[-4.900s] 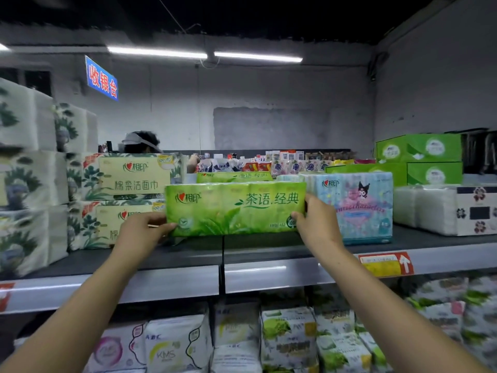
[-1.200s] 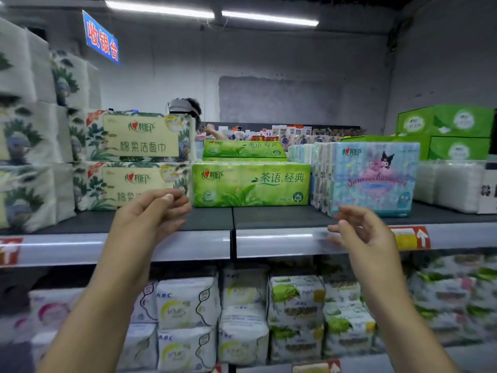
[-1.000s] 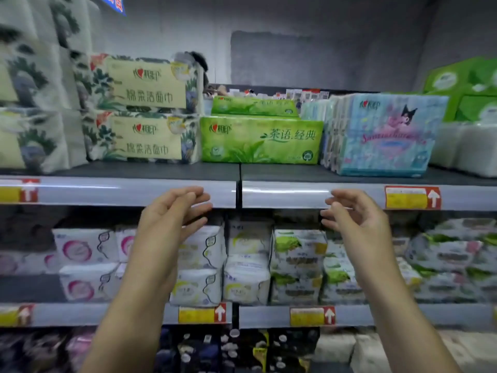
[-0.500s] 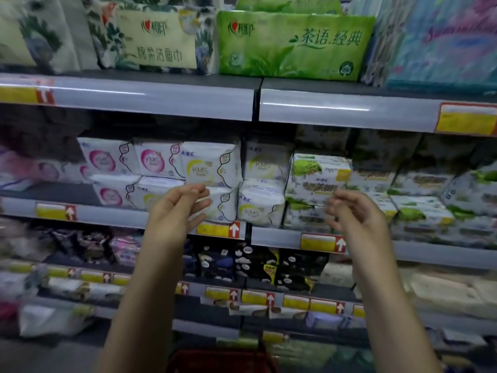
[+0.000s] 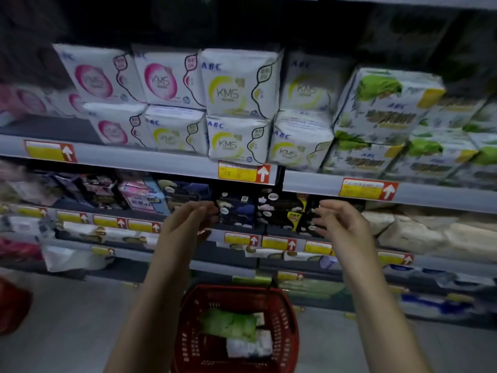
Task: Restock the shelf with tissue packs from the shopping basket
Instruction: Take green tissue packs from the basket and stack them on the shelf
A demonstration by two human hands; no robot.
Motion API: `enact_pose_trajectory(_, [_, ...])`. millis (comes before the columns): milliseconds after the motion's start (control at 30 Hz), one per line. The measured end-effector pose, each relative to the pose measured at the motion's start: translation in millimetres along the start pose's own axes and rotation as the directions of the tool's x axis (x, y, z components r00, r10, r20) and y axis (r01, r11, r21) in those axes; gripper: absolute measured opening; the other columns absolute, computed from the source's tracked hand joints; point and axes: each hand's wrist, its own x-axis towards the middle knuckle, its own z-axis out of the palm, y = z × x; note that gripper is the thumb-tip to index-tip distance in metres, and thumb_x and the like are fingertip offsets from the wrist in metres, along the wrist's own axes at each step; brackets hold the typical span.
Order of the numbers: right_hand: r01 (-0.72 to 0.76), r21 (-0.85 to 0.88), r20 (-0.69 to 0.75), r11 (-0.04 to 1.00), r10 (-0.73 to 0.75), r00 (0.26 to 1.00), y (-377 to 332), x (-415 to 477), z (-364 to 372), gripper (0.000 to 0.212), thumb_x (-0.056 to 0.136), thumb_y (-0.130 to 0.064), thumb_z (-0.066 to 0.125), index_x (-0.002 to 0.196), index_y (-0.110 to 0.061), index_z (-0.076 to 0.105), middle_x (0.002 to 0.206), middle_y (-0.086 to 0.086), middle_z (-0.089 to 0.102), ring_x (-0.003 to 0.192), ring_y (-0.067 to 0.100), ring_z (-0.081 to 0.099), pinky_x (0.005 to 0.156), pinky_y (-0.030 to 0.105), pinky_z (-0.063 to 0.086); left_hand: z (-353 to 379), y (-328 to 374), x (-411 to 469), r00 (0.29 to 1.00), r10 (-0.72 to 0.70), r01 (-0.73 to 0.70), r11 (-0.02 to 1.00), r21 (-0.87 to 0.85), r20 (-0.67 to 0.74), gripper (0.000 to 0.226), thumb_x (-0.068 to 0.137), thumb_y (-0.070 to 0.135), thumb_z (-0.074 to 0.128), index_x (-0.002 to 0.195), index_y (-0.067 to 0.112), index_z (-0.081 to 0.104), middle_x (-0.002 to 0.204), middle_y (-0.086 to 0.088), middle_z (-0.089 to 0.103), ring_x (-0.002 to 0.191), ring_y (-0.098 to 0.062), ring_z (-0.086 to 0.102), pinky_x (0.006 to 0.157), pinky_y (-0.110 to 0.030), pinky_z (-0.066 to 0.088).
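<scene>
Head view: red basket [image 5: 287, 313] holds green tissue pack [image 5: 228, 324].

Both hands raised, empty, fingers loosely curled: left hand [image 5: 188, 224], right hand [image 5: 341, 224]. Red shopping basket [image 5: 285, 313] on the floor below holds a green tissue pack [image 5: 228, 323] and a white pack [image 5: 248, 345]. Shelf [image 5: 161, 161] stocked with white packets.

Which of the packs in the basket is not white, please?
The green pack, lying toward the left of the basket; the white pack beside it sits nearer the person.
</scene>
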Motion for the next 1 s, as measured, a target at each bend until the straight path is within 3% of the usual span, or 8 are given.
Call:
enact_pose_trajectory(200, [-0.090, -0.085, -0.024, 0.992, 0.088, 0.996, 39.2, -19.1, 29.5, 0.022, 0.097, -0.014, 0.050, 0.091, -0.033, 0.059, 0.107, 0.002, 0.064, 0.101, 0.021, 0.062, 0.090, 0.043, 0.050, -30.9, -35.3, 11.9, 0.992, -0.115, 0.114, 0.993, 0.021, 0.055, 0.021, 0.100, 0.017, 0.044, 0.098, 0.016, 0.065, 0.110, -0.009, 0.065, 0.104, -0.022, 0.063, 0.087, -0.032, 0.044])
enact_pose_trajectory(367, [-0.189, -0.099, -0.077, 0.977, 0.182, 0.980, 79.6, -37.1, 59.5, 0.025, 0.094, -0.009, 0.052, 0.089, -0.032, 0.061, 0.098, -0.002, 0.066, 0.097, 0.023, 0.063, 0.092, 0.047, 0.050, -60.2, -59.9, 24.7, 0.977, -0.210, 0.208, 0.977, 0.038, 0.045, 0.019, 0.099, 0.018, 0.046, 0.092, 0.014, 0.063, 0.100, -0.003, 0.067, 0.097, -0.019, 0.064, 0.089, -0.036, 0.044])
enact_pose_trajectory(467, [-0.239, -0.103, -0.104, 0.966, 0.228, 0.968, 103.2, -50.0, 78.9, 0.027, 0.094, -0.007, 0.052, 0.088, -0.032, 0.060, 0.098, -0.002, 0.065, 0.095, 0.022, 0.062, 0.089, 0.041, 0.048, -80.1, -86.9, 35.7, 0.963, -0.265, 0.263, 0.963, 0.061, 0.038, 0.018, 0.099, 0.019, 0.046, 0.095, 0.015, 0.064, 0.105, -0.005, 0.067, 0.101, -0.021, 0.063, 0.091, -0.038, 0.044])
enact_pose_trajectory(667, [-0.347, -0.173, -0.142, 0.922, 0.325, 0.935, 154.8, -62.4, 108.2, 0.027, 0.091, -0.001, 0.053, 0.085, -0.026, 0.060, 0.089, -0.011, 0.063, 0.090, 0.020, 0.060, 0.084, 0.035, 0.047, -100.5, -137.3, 48.2, 0.925, -0.378, 0.376, 0.926, 0.038, 0.047, 0.018, 0.097, 0.013, 0.050, 0.089, 0.014, 0.066, 0.093, -0.002, 0.069, 0.094, -0.016, 0.064, 0.087, -0.034, 0.048])
enact_pose_trajectory(833, [-0.420, -0.245, -0.163, 0.874, 0.390, 0.907, 202.9, -62.3, 120.8, 0.018, 0.090, -0.008, 0.057, 0.087, -0.024, 0.063, 0.093, 0.004, 0.068, 0.089, 0.024, 0.066, 0.085, 0.045, 0.053, -105.6, -179.5, 61.3, 0.909, -0.414, 0.413, 0.910, 0.022, 0.046, 0.019, 0.099, 0.014, 0.046, 0.092, 0.012, 0.063, 0.097, -0.004, 0.068, 0.094, -0.018, 0.064, 0.078, -0.027, 0.047])
enact_pose_trajectory(1000, [-0.499, -0.184, -0.194, 0.847, 0.466, 0.863, 256.0, -52.5, 129.7, 0.015, 0.088, -0.014, 0.058, 0.086, -0.027, 0.065, 0.099, 0.006, 0.070, 0.091, 0.027, 0.066, 0.087, 0.048, 0.053, -113.3, -236.8, 81.8, 0.891, -0.454, 0.454, 0.891, 0.018, 0.006, 0.023, 0.101, 0.013, 0.042, 0.090, 0.011, 0.062, 0.095, -0.006, 0.067, 0.096, -0.025, 0.062, 0.091, -0.036, 0.042])
